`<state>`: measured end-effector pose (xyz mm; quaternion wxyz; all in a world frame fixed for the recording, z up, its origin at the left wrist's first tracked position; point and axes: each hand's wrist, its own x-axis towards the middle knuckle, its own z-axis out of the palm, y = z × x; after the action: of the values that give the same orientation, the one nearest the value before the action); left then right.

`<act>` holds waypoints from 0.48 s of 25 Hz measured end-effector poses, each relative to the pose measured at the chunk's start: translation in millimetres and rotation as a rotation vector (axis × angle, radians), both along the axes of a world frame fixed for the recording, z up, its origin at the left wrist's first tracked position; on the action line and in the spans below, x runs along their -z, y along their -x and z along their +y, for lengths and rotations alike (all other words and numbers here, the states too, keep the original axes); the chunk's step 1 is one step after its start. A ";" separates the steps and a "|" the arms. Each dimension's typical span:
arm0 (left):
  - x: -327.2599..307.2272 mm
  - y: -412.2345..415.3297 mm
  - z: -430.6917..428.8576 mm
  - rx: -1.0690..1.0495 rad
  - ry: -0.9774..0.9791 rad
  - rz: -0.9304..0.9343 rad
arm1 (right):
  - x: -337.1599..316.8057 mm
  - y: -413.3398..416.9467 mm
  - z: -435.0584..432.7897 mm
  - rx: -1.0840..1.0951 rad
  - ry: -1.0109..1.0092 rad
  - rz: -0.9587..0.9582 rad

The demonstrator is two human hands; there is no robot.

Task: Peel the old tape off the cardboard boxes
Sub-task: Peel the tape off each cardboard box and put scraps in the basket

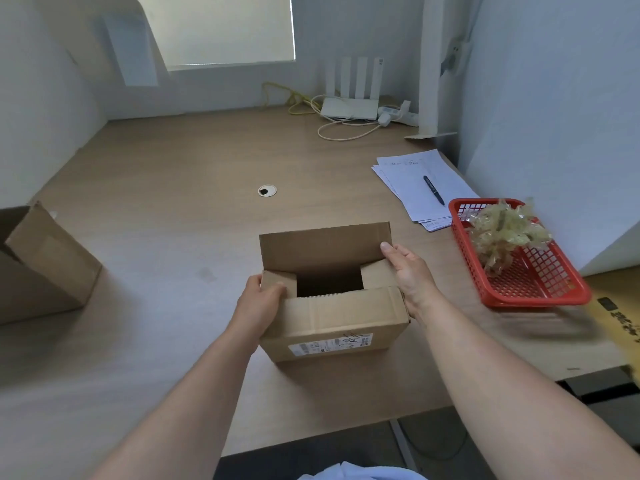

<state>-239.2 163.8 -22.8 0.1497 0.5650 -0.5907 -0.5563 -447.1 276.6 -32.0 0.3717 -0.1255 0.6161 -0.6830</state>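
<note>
A small brown cardboard box point(332, 317) stands on the desk in front of me, its top flaps partly open and a white label on its near face. My left hand point(259, 301) grips the box's left top edge, fingers curled over the left flap. My right hand point(408, 275) lies flat against the box's right side, fingers straight, thumb near the raised far flap. A wad of peeled yellowish tape point(505, 233) sits in a red plastic basket point(540, 289) to the right.
A second, larger cardboard box point(41, 265) stands at the left edge of the desk. Papers with a pen point(433, 190) lie at the back right. A white router point(349, 107) and cables sit by the far wall. A yellow box point(620, 320) shows at the far right.
</note>
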 end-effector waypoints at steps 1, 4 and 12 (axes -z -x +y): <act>0.4 -1.3 1.5 0.008 -0.010 0.002 | -0.1 0.1 -2.4 0.009 0.002 -0.007; -2.9 -5.7 3.9 0.016 -0.005 0.034 | 1.3 2.1 -11.5 0.023 -0.015 0.014; -15.7 -43.9 -6.3 0.577 -0.151 0.126 | 7.2 9.6 -27.9 0.038 -0.098 0.072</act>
<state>-195.3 157.5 -7.1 -0.0208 0.3479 -0.6732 -0.6521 -456.7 248.6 -39.1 0.3421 -0.1200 0.6641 -0.6539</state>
